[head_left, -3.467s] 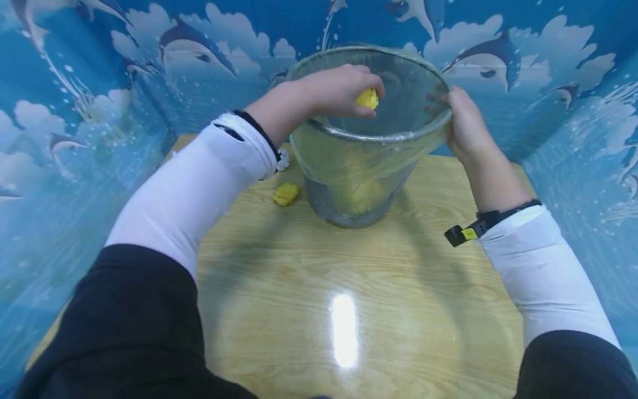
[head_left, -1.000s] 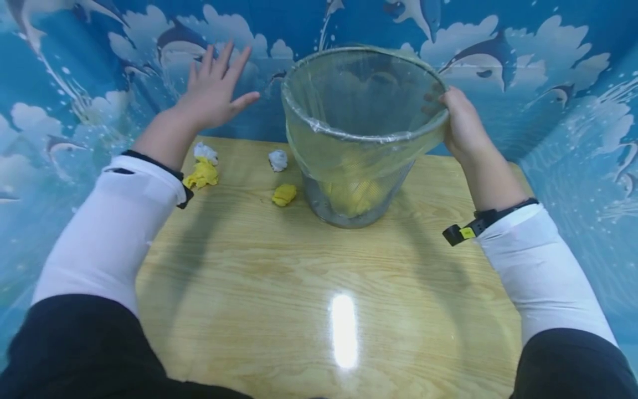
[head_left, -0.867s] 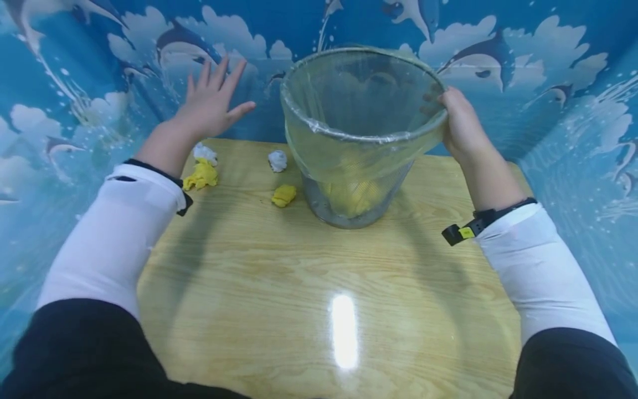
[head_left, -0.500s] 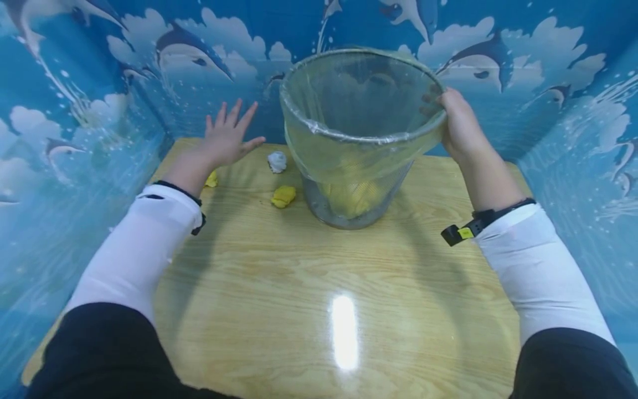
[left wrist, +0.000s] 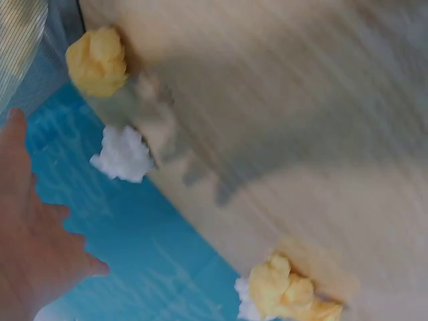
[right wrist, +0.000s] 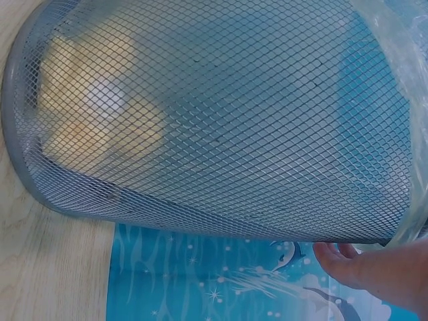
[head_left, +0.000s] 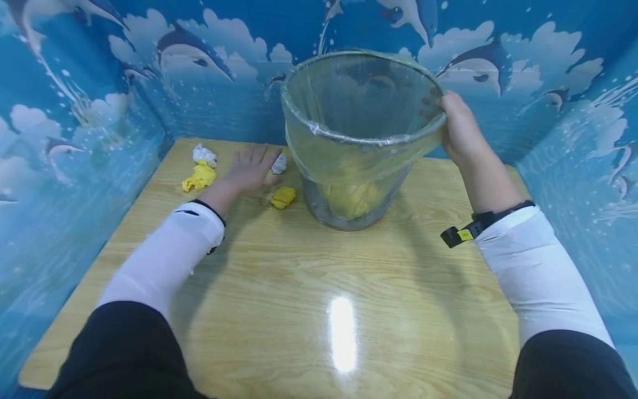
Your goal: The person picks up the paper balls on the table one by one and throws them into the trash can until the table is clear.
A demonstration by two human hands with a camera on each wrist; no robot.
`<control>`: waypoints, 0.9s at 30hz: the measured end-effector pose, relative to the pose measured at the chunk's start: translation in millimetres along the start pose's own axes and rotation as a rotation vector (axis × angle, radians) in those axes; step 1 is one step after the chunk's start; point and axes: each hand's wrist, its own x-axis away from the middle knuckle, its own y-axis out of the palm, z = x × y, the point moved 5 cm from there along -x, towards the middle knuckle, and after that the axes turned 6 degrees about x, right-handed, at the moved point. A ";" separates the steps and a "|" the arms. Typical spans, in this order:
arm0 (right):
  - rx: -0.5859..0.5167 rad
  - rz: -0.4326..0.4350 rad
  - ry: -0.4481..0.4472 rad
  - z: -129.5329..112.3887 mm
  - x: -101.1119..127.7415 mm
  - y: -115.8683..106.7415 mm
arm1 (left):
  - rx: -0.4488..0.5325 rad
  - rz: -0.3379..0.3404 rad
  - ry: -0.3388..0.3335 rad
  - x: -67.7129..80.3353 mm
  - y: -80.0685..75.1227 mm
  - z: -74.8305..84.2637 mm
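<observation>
**Left hand down among paper wads, right hand steadying bin**

Left hand point(head_left: 251, 173) lies flat on the table point(head_left: 319, 288), fingers straight, nothing held. Fingertips are at the white paper wad point(head_left: 279, 163); actual contact can't be told. The small yellow wad point(head_left: 283, 197) sits just beside the hand, near the bin's foot. A yellow-and-white clump point(head_left: 200, 170) lies off to the hand's left, apart from it.

Right hand point(head_left: 461, 130) grips the rim of the mesh wastebasket point(head_left: 359, 138), fingers curled over the plastic liner; the basket leans slightly.

The wads look very light, soft and crushable, so a loose pinch or scoop anywhere should do. The basket looks stiff but light, liner slippery; the rim is the sensible hold.

Right wrist view shows the mesh wall point(right wrist: 214, 114) close up, with yellow and pale lumps behind it. Left wrist view shows both wads point(left wrist: 122, 154) clear of the palm, though blurred.
</observation>
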 end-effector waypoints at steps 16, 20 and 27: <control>-0.001 -0.008 -0.026 -0.7 0.3 -0.2 | -0.012 -0.007 0.022 -3.4 36.0 18.7; 0.001 -0.006 -0.024 -0.3 0.3 -0.7 | 0.005 -0.004 0.058 -0.3 40.2 21.4; 0.012 0.000 -0.032 -0.4 0.2 0.9 | 0.049 -0.031 0.095 0.8 48.7 22.1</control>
